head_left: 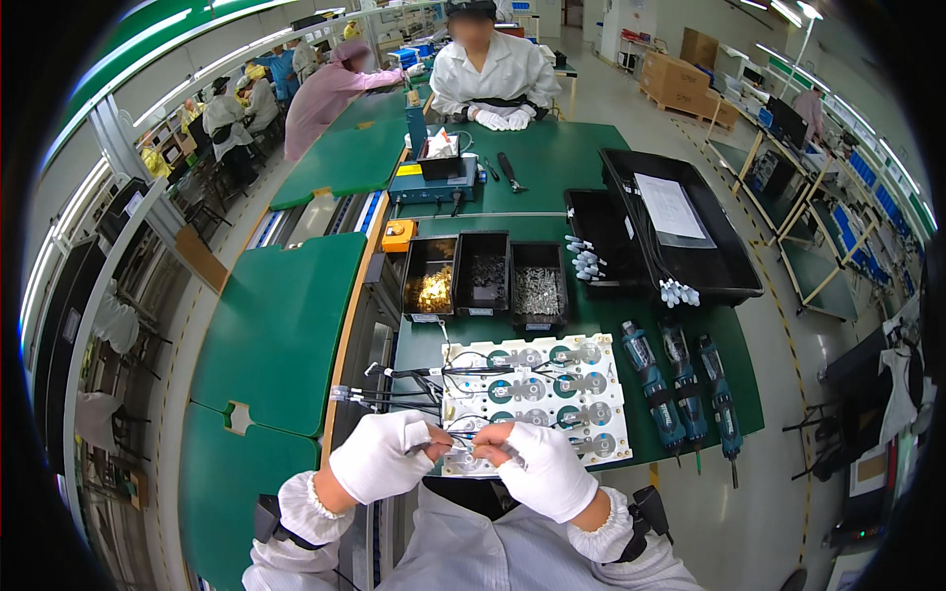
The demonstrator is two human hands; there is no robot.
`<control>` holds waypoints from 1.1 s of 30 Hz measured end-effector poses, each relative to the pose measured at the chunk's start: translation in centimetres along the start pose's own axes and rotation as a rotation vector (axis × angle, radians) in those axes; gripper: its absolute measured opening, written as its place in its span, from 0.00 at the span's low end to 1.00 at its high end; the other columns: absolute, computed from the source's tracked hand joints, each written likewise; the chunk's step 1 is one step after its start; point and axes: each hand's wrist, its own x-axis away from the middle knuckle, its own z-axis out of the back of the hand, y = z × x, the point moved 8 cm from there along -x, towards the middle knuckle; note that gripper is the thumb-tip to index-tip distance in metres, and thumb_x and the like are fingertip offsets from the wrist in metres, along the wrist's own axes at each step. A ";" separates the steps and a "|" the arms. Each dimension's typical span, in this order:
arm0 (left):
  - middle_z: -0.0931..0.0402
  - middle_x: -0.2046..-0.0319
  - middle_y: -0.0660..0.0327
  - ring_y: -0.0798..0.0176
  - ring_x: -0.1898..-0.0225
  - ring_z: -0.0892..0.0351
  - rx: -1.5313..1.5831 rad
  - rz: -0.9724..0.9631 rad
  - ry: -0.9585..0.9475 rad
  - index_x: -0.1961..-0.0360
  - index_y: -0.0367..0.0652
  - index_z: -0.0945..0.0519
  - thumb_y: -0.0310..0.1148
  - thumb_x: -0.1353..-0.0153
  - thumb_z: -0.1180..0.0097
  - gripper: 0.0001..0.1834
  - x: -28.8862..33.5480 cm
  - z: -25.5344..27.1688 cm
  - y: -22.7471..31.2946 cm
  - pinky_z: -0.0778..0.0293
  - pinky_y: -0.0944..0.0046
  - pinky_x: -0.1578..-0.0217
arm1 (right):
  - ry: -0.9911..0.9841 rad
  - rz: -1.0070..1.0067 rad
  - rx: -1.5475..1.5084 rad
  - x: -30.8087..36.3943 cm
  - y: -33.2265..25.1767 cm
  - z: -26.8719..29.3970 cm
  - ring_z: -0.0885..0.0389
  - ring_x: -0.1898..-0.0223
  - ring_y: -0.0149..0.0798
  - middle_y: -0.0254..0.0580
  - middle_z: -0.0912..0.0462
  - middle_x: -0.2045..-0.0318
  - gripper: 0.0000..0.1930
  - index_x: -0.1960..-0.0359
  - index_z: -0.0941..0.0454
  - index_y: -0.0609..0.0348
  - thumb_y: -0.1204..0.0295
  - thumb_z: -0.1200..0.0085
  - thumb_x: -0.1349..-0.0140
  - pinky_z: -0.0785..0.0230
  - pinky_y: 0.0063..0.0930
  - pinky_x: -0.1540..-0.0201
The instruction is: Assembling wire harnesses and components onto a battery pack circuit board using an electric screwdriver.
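My left hand (384,458), in a white glove with bare fingertips, is closed in a pinch over the near edge of a white mounting plate (537,430). Facing it, my right hand (545,471) pinches too, its fingertips close to the left ones. Thin wires (460,434) pass between the two sets of fingertips; their exact ends are too small to make out. Rows of round silvery discs and green round parts sit on the plate. Black cables (409,374) with connectors run off its left side.
Behind the plate, three black bins (539,286) hold small metal parts. Several power screwdrivers (653,386) lie at right. A black tray (729,266) carries paper and white-tipped cables. Farther back are a blue device (434,185) and a seated person (498,74) with gloved hands.
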 end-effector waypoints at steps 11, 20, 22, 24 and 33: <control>0.20 0.74 0.58 0.54 0.74 0.17 0.010 0.000 0.091 0.66 0.45 0.16 0.20 0.49 0.38 0.09 0.4 0.0 -0.4 0.21 0.61 0.72 | 0.097 -0.076 -0.194 -0.2 0.4 -0.3 0.15 0.71 0.42 0.43 0.14 0.70 0.06 0.61 0.18 0.59 0.78 0.36 0.40 0.25 0.31 0.67; 0.22 0.69 0.56 0.49 0.69 0.18 -0.116 0.035 0.028 0.65 0.44 0.17 0.24 0.46 0.39 0.07 1.3 -1.4 -0.5 0.20 0.57 0.66 | 0.089 0.060 -0.055 -0.5 -1.1 -1.2 0.17 0.71 0.40 0.40 0.16 0.70 0.06 0.64 0.18 0.57 0.78 0.34 0.43 0.25 0.31 0.67; 0.21 0.69 0.56 0.49 0.69 0.18 -0.105 0.035 0.072 0.65 0.44 0.17 0.24 0.46 0.39 0.07 1.2 -1.7 -0.8 0.20 0.57 0.66 | 0.074 0.065 -0.018 -0.9 -1.2 -1.4 0.16 0.71 0.41 0.41 0.16 0.70 0.07 0.65 0.17 0.57 0.78 0.34 0.43 0.25 0.31 0.67; 0.21 0.69 0.56 0.49 0.68 0.17 -0.102 0.052 0.099 0.64 0.44 0.17 0.23 0.46 0.40 0.08 1.5 -1.8 -1.3 0.20 0.57 0.66 | 0.058 0.060 -0.004 -1.3 -1.2 -1.9 0.16 0.71 0.42 0.42 0.15 0.70 0.07 0.65 0.17 0.58 0.78 0.33 0.44 0.25 0.31 0.67; 0.16 0.68 0.56 0.65 0.68 0.15 0.510 0.356 0.385 0.55 0.36 0.16 0.22 0.36 0.41 0.09 5.6 -2.2 -6.7 0.21 0.66 0.65 | -0.255 0.321 0.241 -2.6 -2.8 -5.0 0.20 0.62 0.47 0.41 0.19 0.67 0.06 0.64 0.19 0.56 0.78 0.39 0.44 0.28 0.40 0.58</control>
